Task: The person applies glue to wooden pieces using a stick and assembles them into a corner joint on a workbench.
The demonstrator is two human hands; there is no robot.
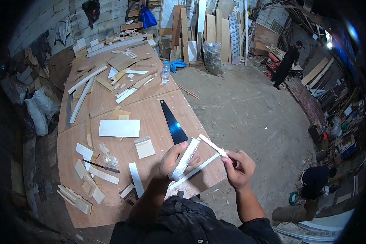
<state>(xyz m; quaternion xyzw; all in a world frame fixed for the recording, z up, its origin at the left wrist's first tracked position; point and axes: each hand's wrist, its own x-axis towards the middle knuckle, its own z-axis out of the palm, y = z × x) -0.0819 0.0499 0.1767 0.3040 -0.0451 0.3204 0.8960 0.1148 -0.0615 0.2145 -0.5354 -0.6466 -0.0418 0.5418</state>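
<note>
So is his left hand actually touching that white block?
Touching. The head view shows the left hand wrapped around the white block, fingers curled over its edge; the right hand holds a thin white strip.

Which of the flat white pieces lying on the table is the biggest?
The white rectangular panel in the table's middle, left of the saw blade; the others are narrow strips or small offcuts.

Two hands (173,159) — one saw blade (171,122), one water bottle (165,72), two other people (288,61).

Dark saw blade (173,122) near the counter's (150,110) right edge, white rectangular panel (119,128) mid-counter, clear plastic bottle (165,72) toward the far right edge, small glass jar (109,157), black-handled tool (102,166), offcuts stacked at the near left corner (75,198), planks (209,28) leaning against the far wall.
</note>
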